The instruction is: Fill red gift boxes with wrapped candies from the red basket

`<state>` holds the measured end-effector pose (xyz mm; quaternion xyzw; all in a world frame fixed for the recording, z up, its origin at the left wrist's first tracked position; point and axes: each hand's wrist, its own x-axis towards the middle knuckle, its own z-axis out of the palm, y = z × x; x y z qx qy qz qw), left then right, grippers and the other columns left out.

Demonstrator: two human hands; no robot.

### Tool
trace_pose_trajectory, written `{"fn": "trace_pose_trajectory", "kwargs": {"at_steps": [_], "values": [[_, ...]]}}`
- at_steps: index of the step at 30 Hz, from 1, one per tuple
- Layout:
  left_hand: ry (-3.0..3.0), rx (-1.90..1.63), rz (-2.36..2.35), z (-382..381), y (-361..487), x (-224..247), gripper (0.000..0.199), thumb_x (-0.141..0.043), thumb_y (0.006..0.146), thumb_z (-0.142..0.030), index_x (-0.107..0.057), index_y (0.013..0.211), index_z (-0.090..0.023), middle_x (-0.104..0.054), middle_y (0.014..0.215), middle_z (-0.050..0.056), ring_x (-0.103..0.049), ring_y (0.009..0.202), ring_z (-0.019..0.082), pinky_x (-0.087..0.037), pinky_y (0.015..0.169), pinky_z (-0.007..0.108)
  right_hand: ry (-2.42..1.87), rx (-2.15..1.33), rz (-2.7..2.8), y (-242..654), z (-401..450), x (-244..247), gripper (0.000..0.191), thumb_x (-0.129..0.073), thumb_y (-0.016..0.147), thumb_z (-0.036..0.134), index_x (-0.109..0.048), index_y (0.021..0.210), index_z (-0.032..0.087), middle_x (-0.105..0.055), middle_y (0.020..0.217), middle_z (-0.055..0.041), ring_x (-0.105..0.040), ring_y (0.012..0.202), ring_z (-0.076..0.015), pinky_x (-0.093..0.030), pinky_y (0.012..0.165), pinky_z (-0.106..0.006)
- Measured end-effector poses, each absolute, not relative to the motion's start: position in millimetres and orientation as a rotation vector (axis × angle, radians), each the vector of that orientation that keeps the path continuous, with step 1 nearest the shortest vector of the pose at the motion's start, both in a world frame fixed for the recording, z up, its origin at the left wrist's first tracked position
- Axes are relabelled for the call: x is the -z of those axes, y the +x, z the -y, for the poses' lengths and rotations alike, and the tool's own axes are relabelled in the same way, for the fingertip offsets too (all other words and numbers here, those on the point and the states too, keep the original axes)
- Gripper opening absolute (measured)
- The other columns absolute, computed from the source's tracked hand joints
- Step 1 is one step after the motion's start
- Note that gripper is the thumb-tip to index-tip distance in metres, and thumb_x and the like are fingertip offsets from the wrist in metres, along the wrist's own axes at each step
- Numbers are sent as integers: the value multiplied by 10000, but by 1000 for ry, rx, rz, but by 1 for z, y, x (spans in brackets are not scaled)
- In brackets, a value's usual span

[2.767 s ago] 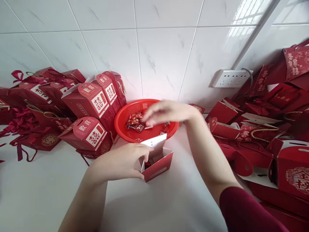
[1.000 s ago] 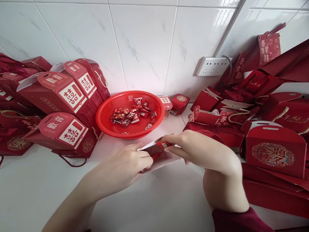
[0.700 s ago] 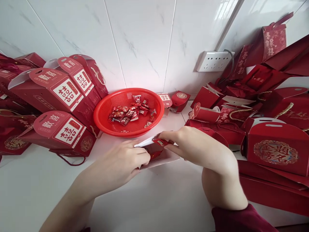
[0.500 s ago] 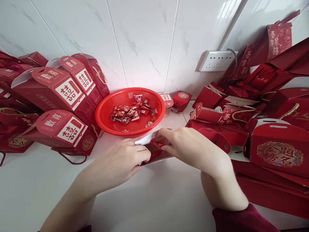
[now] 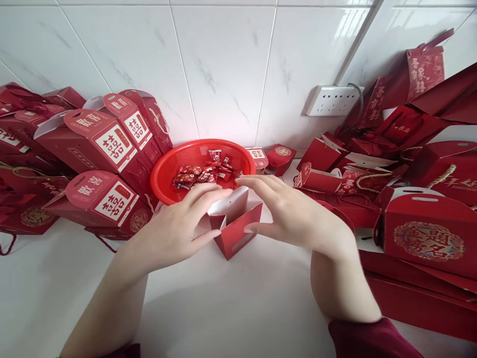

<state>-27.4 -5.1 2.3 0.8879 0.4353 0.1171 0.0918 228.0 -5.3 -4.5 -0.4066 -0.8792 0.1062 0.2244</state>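
Observation:
A small red paper box (image 5: 238, 233) stands upright with its top open and its white inside showing. At its left edge is my left hand (image 5: 179, 226), thumb and fingers apart, nothing gripped. My right hand (image 5: 288, 209) is spread at the box's right side, the thumb near the front panel; whether either hand touches the box is unclear. Just behind the hands sits a red plastic basket (image 5: 164, 174) holding several red wrapped packets (image 5: 190, 174). The bottom of the box cannot be seen.
Red gift boxes (image 5: 85, 144) with white labels crowd the left side. More red boxes and bags (image 5: 428, 243) are piled on the right. A white power strip (image 5: 333, 101) is fixed to the tiled wall (image 5: 223, 64) behind, with a grey cable.
Both hands have opened and moved apart around the box, which now stands more visible between them. The red item at my right fingertips no longer shows. The view has shifted slightly.

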Motion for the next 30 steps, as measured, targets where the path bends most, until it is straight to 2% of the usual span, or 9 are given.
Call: {"fn": "trace_pose_trajectory", "kwargs": {"at_steps": [1, 3, 6, 10, 13, 19, 21, 27, 30], "values": [[2613, -387, -1345, 4, -26, -1, 626, -554, 924, -381, -311, 1501, -364, -357, 1562, 20, -540, 1288, 270, -460, 1083, 402, -1141, -314, 2454, 228, 2, 8, 766, -715, 831, 265, -323, 1488, 228, -446, 1500, -107, -422, 1366, -273, -446, 1042, -412], [2556, -429, -1400, 2, -24, 3, 653, -535, 924, -389, -271, 1521, -360, -356, 1568, 27, -526, 1307, 281, -460, 1085, 426, -1235, -373, 2472, 227, -4, 14, 756, -656, 845, 186, -297, 1507, 241, -422, 1518, -112, -489, 1315, -284, -488, 986, -416], [2467, -432, -1405, -2, -23, 8, 679, -523, 912, -361, -250, 1534, -347, -431, 1528, 44, -556, 1280, 278, -507, 1019, 404, -1374, -368, 2418, 225, -8, 16, 672, -563, 873, 120, -328, 1491, 240, -481, 1448, -133, -655, 1035, -255, -537, 797, -375], [2421, -393, -1427, -6, -24, 11, 594, -530, 896, -343, -383, 1472, -339, -597, 1361, 33, -638, 1157, 252, -519, 984, 381, -1327, -380, 2442, 226, -9, 13, 508, -568, 876, 115, -478, 1366, 213, -672, 1100, -84, -651, 883, -225, -487, 709, -322], [2461, -344, -1425, -9, -24, 12, 391, -547, 894, -362, -575, 1282, -328, -648, 1277, 3, -651, 1109, 245, -494, 1007, 376, -1233, -476, 2497, 224, -9, 11, 307, -539, 877, 83, -603, 1144, 220, -675, 910, -30, -625, 842, -197, -457, 705, -296], [2427, -348, -1415, -16, -25, 14, 318, -549, 893, -422, -624, 1173, -291, -709, 1123, 14, -677, 1014, 242, -512, 933, 355, -1352, -323, 2432, 221, -12, 12, 319, -613, 857, 136, -610, 1165, 216, -610, 1130, -95, -586, 1044, -237, -470, 852, -350], [2429, -363, -1396, -17, -26, 12, 306, -540, 895, -419, -636, 1150, -279, -719, 1085, 19, -683, 985, 239, -516, 907, 348, -1350, -312, 2433, 221, -14, 13, 313, -626, 856, 148, -617, 1162, 216, -618, 1127, -96, -578, 1070, -244, -465, 876, -360], [2429, -370, -1340, -18, -33, 6, 251, -504, 904, -378, -691, 1002, -241, -737, 967, 18, -682, 865, 211, -513, 787, 291, -1246, -533, 2469, 214, -18, 20, 136, -590, 893, 148, -670, 993, 194, -696, 906, -54, -625, 827, -182, -439, 730, -280], [2421, -329, -1342, -21, -37, 4, 229, -501, 910, -342, -703, 942, -240, -738, 925, 3, -669, 812, 186, -483, 742, 260, -1151, -538, 2515, 208, -21, 22, 133, -559, 908, 128, -681, 890, 176, -700, 858, -42, -601, 764, -155, -409, 702, -268]]}}
